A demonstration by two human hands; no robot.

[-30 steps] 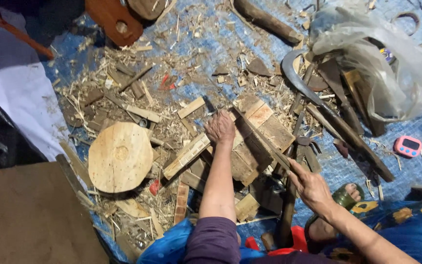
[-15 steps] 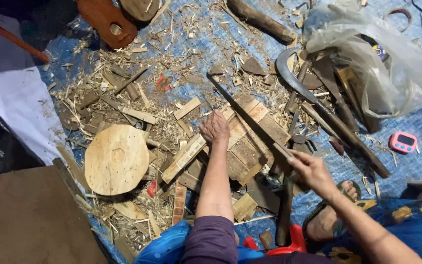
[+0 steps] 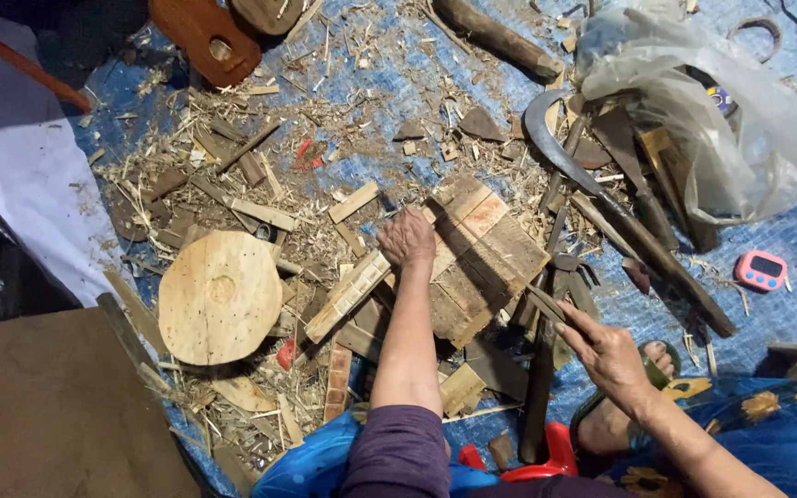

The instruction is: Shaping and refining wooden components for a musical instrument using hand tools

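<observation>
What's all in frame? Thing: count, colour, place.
wooden block: one, brown, centre
round wooden disc: one, pale, left
wood slat: one, pale, against the block
sickle: one, dark, right of block
plastic bag: one, clear, upper right
timer: one, pink, right
tarp: blue, strewn with shavings
left hand: on the block
right hand: grip closed on a thin blade
</observation>
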